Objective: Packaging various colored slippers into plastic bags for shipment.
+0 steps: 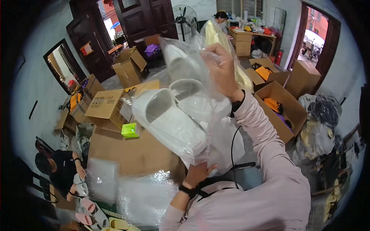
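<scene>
A clear plastic bag (pixel 219 107) with white slippers (pixel 175 119) in it is held up in front of me. My right hand (pixel 222 71) is closed in a pinch on the upper part of the plastic. Lower down, my left hand (pixel 199 175) grips the bottom end of the same bag, its thumb showing and most fingers hidden behind the load. Another white slipper (pixel 181 63) shows through plastic just above the front pair. Flat clear bags (pixel 148 196) lie in a stack left of my left forearm.
A brown cardboard surface (pixel 115 150) bears a small green box (pixel 130 130) and a carton (pixel 106 107). Open cartons (pixel 283 111) stand to the right. Pink slippers (pixel 86 211) lie at lower left beside a person in black (pixel 59 169). Another person (pixel 219 19) sits at the back.
</scene>
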{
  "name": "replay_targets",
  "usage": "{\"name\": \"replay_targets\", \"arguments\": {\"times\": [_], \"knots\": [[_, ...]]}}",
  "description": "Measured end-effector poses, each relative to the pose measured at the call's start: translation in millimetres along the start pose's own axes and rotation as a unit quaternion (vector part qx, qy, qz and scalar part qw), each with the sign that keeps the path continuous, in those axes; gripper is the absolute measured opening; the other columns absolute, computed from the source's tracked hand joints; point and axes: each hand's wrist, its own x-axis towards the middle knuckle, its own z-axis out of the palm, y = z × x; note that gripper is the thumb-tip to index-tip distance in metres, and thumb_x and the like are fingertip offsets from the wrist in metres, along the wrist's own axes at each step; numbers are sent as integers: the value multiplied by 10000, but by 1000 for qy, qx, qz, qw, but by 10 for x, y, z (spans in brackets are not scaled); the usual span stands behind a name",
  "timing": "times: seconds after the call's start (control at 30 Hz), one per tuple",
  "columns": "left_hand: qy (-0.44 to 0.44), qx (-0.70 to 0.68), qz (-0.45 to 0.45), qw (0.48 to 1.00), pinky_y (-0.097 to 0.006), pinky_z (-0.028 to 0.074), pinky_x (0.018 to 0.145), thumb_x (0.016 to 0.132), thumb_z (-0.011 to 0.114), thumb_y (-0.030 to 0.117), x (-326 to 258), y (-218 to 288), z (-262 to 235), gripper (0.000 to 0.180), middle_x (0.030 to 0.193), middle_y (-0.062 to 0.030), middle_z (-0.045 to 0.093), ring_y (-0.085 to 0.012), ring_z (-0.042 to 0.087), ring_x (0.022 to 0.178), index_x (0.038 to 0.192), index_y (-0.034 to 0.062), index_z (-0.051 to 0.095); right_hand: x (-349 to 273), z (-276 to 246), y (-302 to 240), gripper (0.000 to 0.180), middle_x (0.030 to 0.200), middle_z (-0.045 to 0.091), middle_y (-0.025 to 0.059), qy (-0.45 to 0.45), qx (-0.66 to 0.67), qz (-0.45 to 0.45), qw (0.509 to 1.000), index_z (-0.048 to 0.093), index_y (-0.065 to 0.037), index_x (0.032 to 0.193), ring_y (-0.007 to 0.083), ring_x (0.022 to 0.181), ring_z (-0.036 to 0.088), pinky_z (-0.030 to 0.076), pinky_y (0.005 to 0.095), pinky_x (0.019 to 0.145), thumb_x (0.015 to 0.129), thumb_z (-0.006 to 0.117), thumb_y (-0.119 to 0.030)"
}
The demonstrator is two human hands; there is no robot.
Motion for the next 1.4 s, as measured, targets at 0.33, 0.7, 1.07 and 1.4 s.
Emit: {"name": "replay_targets", "arguments": {"times": [0.33, 0.7, 1.07, 1.4], "knots": [[-199, -208, 36, 957, -449, 346, 948, 801, 503, 427, 377, -282, 908, 545, 1129, -212, 504, -394, 460, 1090, 1157, 15, 493, -315, -345, 412, 124, 865, 543, -4, 28, 184, 196, 963, 538, -66, 968, 65, 784, 508, 420, 212, 699, 859, 580, -108], [108, 44, 210, 971, -401, 502, 699, 773, 500, 167, 287, -336, 1254, 173, 814, -129, 650, -272, 645, 756, 831, 90, 644, -1562, -952, 442, 162, 891, 595, 47, -65, -254, 145, 954, 582, -1, 953, 119, 781, 552, 442, 251, 730, 888, 507, -129], [-243, 6, 34, 969, -420, 486, 618, 866, 458, 293, 431, 38, 344, 263, 840, -104, 631, -305, 619, 723, 989, 114, 606, -1661, -1088, 485, 89, 840, 554, 15, 214, 120, 345, 906, 548, -24, 902, 118, 773, 530, 436, 263, 703, 880, 507, -101], [31, 252, -209, 944, -545, 287, 971, 709, 670, 315, 776, -983, 38, 648, 1264, -187, 470, -354, 411, 1194, 1277, 98, 445, -1717, -1184, 458, 233, 995, 604, 85, 187, 302, 467, 810, 552, 12, 1039, 181, 880, 591, 490, 308, 766, 809, 543, -29]]}}
